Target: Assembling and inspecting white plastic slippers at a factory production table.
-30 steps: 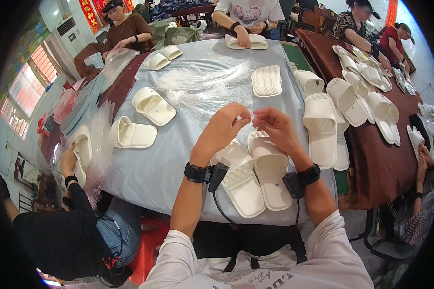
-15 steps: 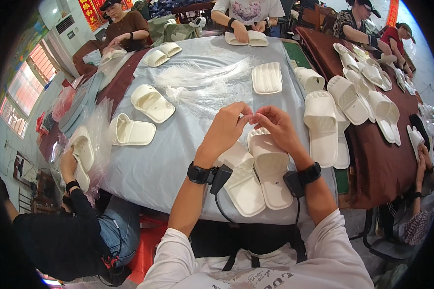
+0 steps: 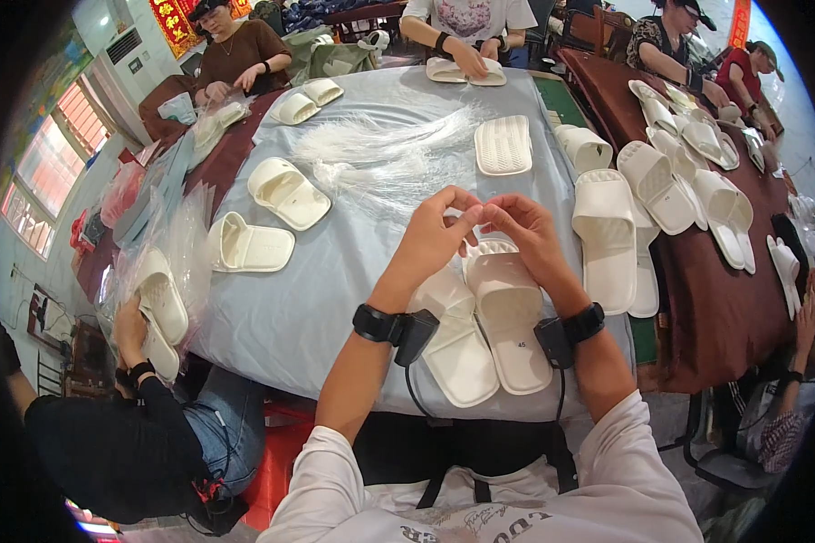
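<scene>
A pair of white slippers lies side by side in front of me at the table's near edge, a left slipper (image 3: 460, 360) and a right slipper (image 3: 516, 348), toes pointing away. Just above their toe ends, my left hand (image 3: 435, 237) and my right hand (image 3: 527, 233) meet, thumbs and fingers pinched together at the tips. Whatever sits between the fingertips is too small to make out. Beyond my hands, a bundle of thin clear plastic strands (image 3: 380, 140) is spread over the cloth. Another white slipper (image 3: 503, 146) lies sole up, past my right hand.
More white slippers (image 3: 287, 194) lie on the blue-grey cloth (image 3: 290, 317) to the left. Others (image 3: 605, 244) stand at the right, some on a brown-covered table (image 3: 697, 335). A co-worker at left holds slippers in a clear bag (image 3: 195, 271); others work around the tables.
My left hand has turned slightly, its fingers curling more over the fingertips of the right. The slippers in front of me stay put. The co-worker at the left has shifted the bagged slippers slightly.
</scene>
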